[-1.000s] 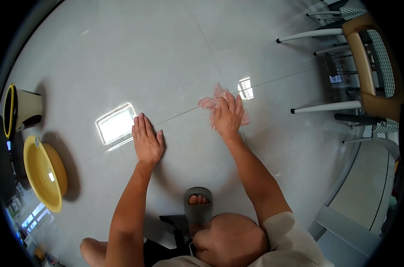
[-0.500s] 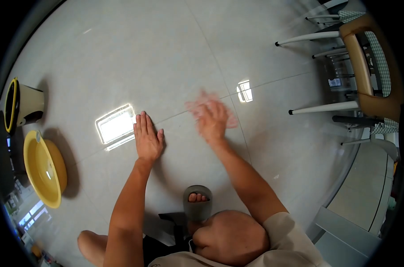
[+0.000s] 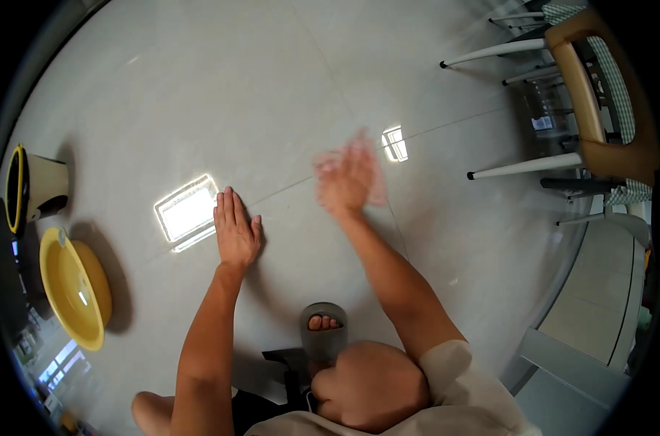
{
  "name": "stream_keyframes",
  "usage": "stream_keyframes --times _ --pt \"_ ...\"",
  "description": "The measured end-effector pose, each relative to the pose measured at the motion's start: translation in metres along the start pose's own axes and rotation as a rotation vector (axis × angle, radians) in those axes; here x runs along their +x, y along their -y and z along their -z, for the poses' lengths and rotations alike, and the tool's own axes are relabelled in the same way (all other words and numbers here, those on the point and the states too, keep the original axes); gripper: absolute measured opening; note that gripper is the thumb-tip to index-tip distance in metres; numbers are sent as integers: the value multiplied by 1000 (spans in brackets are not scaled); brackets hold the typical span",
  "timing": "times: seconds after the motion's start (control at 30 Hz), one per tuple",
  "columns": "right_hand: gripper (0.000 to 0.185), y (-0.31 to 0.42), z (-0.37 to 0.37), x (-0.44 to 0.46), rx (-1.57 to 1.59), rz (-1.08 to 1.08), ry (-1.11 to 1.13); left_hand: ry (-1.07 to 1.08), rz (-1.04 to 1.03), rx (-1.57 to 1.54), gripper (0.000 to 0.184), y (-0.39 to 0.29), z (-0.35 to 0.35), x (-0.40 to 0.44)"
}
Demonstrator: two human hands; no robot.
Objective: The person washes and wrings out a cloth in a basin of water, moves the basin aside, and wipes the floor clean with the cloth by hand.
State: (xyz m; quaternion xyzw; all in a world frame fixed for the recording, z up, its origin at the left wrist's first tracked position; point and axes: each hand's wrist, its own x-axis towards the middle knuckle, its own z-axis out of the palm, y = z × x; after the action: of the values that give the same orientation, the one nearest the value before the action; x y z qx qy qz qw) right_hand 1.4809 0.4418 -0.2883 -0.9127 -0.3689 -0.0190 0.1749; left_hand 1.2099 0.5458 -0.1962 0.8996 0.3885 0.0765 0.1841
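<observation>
My left hand (image 3: 236, 231) lies flat on the pale tiled floor (image 3: 199, 102), fingers stretched forward and thumb apart, beside a bright window reflection. Under my right hand (image 3: 347, 187) is a pink cloth (image 3: 365, 144), pressed against the tiles. Its edges stick out past the fingers on both sides and in front. Motion smears the cloth and the fingertips, so how the fingers grip it is partly unclear.
A yellow basin (image 3: 74, 291) stands at the left, near a cream bin (image 3: 48, 185) with a yellow rim. On the right are chairs (image 3: 573, 80) with white legs and a grey cabinet (image 3: 577, 356). My foot in a grey slipper (image 3: 323, 341) is close below my hands.
My right hand and the cloth have shifted slightly, with the cloth now turned more upright under the fingers. My left hand stays flat on the floor; the view has tilted a little.
</observation>
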Motion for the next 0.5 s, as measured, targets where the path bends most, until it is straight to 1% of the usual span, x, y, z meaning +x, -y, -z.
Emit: stream_keyframes --times 0.03,0.1,0.17,0.27,0.3,0.33,0.37,0.43,0.5 --pt "70 9 -27 11 117 94 64 9 1 2 73 0 1 3" --pt "70 98 56 33 4 255 190 52 -22 29 73 0 9 6" --pt "66 121 36 30 44 296 36 97 -39 45 73 4 19 9" --pt "61 89 67 21 58 214 54 173 -72 63 74 13 33 8" --pt "58 72 86 19 43 226 -122 161 -79 67 72 14 34 7" --pt "62 46 95 14 93 172 -148 151 -86 69 71 13 34 6" --pt "65 19 87 4 -11 29 -122 142 -96 68 69 12 31 6" --pt "70 -3 85 0 -171 -130 -61 88 -101 46 69 12 23 6" --pt "71 4 77 16 -129 -136 32 75 -99 32 69 13 17 1"
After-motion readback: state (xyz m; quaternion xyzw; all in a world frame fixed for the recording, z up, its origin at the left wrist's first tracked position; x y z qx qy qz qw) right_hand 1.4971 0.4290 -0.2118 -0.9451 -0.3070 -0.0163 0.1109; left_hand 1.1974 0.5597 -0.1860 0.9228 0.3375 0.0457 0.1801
